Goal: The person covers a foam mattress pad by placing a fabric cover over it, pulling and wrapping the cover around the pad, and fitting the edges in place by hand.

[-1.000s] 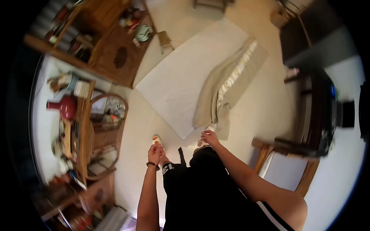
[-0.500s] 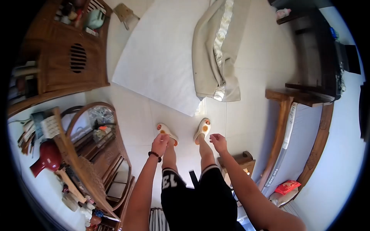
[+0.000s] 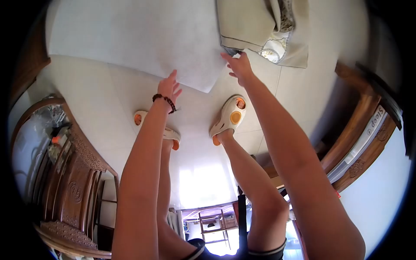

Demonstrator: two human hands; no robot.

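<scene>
A large pale grey sheet (image 3: pixel 130 32) lies flat on the tiled floor, one corner pointing toward my feet. On its right is a beige rug-like cloth (image 3: pixel 245 24), folded over, with a patterned face showing in the fold. My left hand (image 3: pixel 169 88), a dark bead bracelet on its wrist, reaches over the sheet's near edge with fingers spread and nothing in them. My right hand (image 3: pixel 240 69) is stretched out with fingers apart, fingertips right at the near corner of the beige cloth.
My feet in cream slippers (image 3: pixel 229 119) stand just short of the sheet. A carved wooden chair (image 3: pixel 80 186) is at the left. To the right is a wooden bed frame (image 3: pixel 366 112) with a mattress edge. Behind me, bright light reflects on the floor.
My body has bent forward and down. Both hands have moved from beside my legs out to the near edges of the sheet and cloth, their fingers now spread.
</scene>
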